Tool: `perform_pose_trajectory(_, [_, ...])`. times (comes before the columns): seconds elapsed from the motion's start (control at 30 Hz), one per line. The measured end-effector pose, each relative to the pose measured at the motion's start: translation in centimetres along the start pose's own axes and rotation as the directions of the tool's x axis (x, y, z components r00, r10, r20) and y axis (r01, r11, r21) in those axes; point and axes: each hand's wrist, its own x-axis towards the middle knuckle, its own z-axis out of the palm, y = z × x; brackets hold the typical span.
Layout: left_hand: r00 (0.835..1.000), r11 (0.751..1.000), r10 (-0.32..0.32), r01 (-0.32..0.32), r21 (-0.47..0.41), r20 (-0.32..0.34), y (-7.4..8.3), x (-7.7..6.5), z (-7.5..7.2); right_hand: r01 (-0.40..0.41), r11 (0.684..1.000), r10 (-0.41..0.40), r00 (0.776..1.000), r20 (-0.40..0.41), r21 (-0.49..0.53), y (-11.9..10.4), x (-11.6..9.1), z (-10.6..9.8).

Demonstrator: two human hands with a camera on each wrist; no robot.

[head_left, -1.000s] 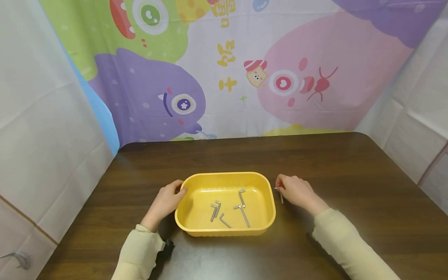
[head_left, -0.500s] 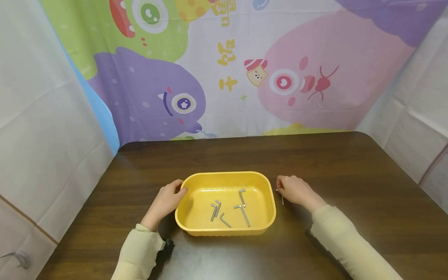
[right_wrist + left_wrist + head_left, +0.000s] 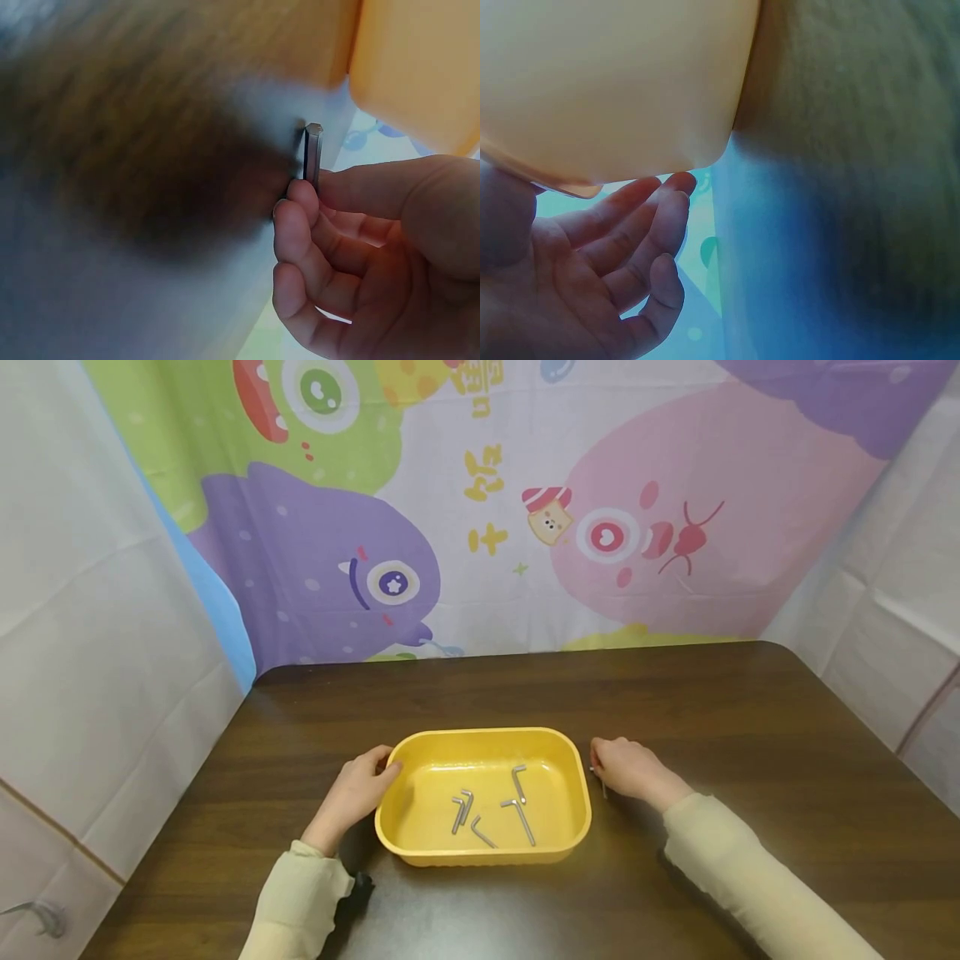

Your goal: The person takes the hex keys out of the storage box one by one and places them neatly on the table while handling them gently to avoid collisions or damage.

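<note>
The right hand (image 3: 628,767) has been shifted only slightly, the hex key (image 3: 313,154) pinched in it being kept just outside the yellow tray (image 3: 480,858), which is gripped by the left hand (image 3: 360,791) and occupied by five other keys (image 3: 524,824).

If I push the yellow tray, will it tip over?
The yellow tray probably slides rather than tips: it sits wide and low. It looks stiff, its walls evenly shaped. The loose hex keys inside might skid on its shiny floor.
</note>
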Motion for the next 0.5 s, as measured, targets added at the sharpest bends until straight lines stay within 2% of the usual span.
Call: perform_pose_trajectory(0.5, [1.000,1.000,0.005,-0.005,-0.004,0.007,-0.16,-0.02,0.01,0.017,0.998,-0.017,1.000,0.000,-0.063,-0.61,0.00,0.06])
